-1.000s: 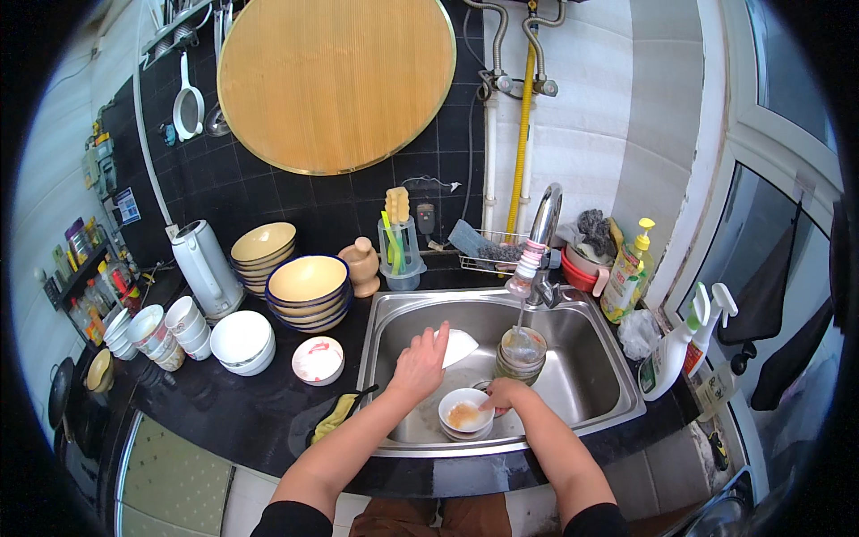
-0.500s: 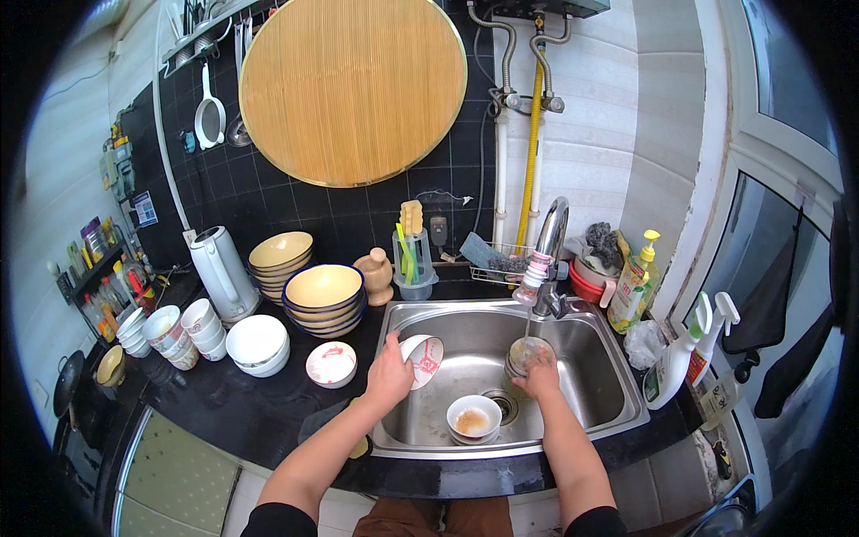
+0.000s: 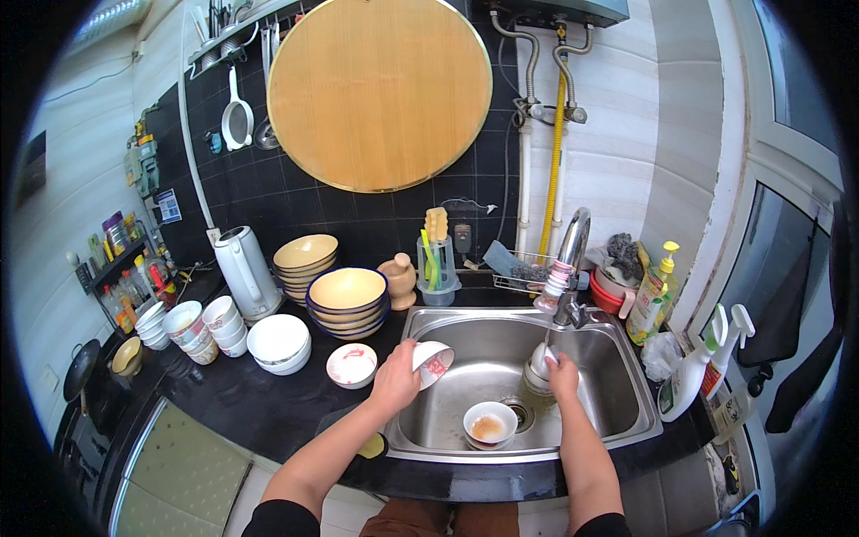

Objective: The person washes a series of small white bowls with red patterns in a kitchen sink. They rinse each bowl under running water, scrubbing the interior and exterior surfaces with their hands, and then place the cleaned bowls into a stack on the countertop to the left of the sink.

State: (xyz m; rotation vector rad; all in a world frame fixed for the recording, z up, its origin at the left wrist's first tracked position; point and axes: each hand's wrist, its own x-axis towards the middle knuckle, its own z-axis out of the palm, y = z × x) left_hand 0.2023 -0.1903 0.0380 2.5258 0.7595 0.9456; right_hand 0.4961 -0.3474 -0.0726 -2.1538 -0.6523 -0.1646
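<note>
My left hand (image 3: 397, 379) grips a small white bowl with a red pattern (image 3: 433, 363) by its side, tilted over the sink's left rim. At the running faucet (image 3: 573, 259), my right hand (image 3: 562, 374) holds a white bowl (image 3: 541, 360) by its rim, turned on its side. Beneath it shows a second, greyish round vessel (image 3: 536, 383), partly hidden. In the steel sink (image 3: 617, 394), another white bowl (image 3: 490, 421) with brown residue sits beside the drain (image 3: 521, 415), on top of another dish.
Left of the sink stand a red-marked bowl (image 3: 352, 367), stacked white bowls (image 3: 279, 344), cream bowls (image 3: 347, 295), cups (image 3: 225, 320) and a kettle (image 3: 247, 268). A dish soap bottle (image 3: 653, 295) and spray bottles (image 3: 694, 367) line the right side.
My right hand has turned its bowl from facing up to lying on its side under the faucet. My left hand keeps its bowl tilted. The whole view has shifted slightly.
</note>
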